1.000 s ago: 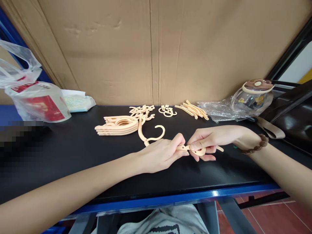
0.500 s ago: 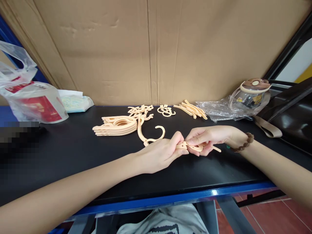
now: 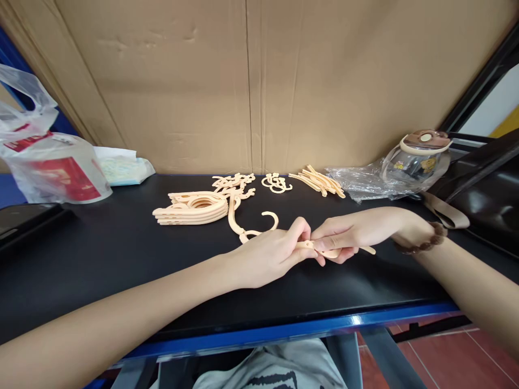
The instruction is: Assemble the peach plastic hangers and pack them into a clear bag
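Observation:
A beige plastic folding hanger (image 3: 234, 216) is in both my hands, low over the black table. Its curved arm and open hook show to the left of my hands, and a thin end sticks out on the right. My left hand (image 3: 270, 256) is closed around its middle part. With thumb and fingers, my right hand (image 3: 344, 235) pinches the piece just beside, at a small pivot hole. My fingers hide most of the joint. Behind on the left lies a stack of matching hanger arms (image 3: 192, 209).
Small beige hooks (image 3: 275, 183), connector pieces (image 3: 233, 183) and a pile of thin strips (image 3: 318, 181) lie along the cardboard wall. A clear bottle (image 3: 419, 162) and plastic wrap (image 3: 360, 181) are at right. A bagged roll (image 3: 60, 167), tissue pack (image 3: 124, 166) and phone (image 3: 24, 221) sit left.
My right hand has turned over a little, its wrist moving right, and its fingers press closer to my left hand over the joint. The hanger has shifted slightly right.

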{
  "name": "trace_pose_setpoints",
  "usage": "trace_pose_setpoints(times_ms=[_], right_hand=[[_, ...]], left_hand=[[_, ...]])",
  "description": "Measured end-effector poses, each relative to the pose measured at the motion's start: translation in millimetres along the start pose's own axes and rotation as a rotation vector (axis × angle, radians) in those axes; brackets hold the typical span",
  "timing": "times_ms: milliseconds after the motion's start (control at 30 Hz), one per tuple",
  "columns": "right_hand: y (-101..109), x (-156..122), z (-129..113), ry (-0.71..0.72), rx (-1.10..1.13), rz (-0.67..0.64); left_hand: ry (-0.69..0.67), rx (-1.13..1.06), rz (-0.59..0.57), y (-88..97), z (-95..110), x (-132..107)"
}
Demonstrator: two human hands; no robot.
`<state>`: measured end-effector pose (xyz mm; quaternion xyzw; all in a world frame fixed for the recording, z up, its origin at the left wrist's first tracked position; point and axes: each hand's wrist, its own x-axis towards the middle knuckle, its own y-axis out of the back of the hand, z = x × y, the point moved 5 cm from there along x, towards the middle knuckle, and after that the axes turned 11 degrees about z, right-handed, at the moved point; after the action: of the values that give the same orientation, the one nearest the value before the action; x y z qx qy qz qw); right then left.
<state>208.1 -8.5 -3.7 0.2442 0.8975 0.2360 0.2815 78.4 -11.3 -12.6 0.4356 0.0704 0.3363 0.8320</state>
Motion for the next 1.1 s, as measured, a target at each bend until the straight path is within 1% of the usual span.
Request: trace_pose_setpoints(times_ms=[67,133,267,367,433,467,567,667,733,800,867,967,1033,1100], right_hand=[[-1,-4,-4,-0.044,-0.089,0.011],[-3,-6,-6,-0.064,-0.13,0.018],[-1,-4,-12,-0.003,-0.226,0.137],[1,-5,-12,0.018,-0.253,0.116],[5,-8,-6,-0.012,-0.234,0.094],[9,-10,-3,-0.029,-0.237,0.109],[23,-17,8,-0.079,-0.324,0.214],[36,-23,14,-0.115,-0.529,0.367],[40,-25,14,-0.082,-0.665,0.465],[41,-24,15,-0.012,-0.75,0.563],[42,-22,18,0.051,-0.789,0.658],[44,-19,25,0.086,-0.813,0.772],[45,-17,24,0.068,-0.777,0.805],[43,-15,19,0.04,-0.698,0.77]], left_hand=[[0.001,0.021,-0.013,-2.1,0,1],[0.014,0.04,-0.001,-3.3,-2,2],[0.032,-0.006,0.103,-1.7,-5,3],[0.027,0.048,0.149,0.0,-7,2],[-0.015,0.103,0.156,1.4,-5,1],[-0.043,0.131,0.157,2.2,-5,0],[-0.107,0.203,0.152,4.4,-5,-1],[-0.12,0.216,0.168,6.2,-8,0],[-0.132,0.195,0.173,5.9,-11,2],[-0.153,0.181,0.164,4.5,-12,2],[-0.169,0.172,0.158,3.0,-13,3],[-0.201,0.154,0.138,0.3,-13,4],[-0.215,0.157,0.155,0.6,-11,4],[-0.214,0.199,0.21,4.0,-9,4]])
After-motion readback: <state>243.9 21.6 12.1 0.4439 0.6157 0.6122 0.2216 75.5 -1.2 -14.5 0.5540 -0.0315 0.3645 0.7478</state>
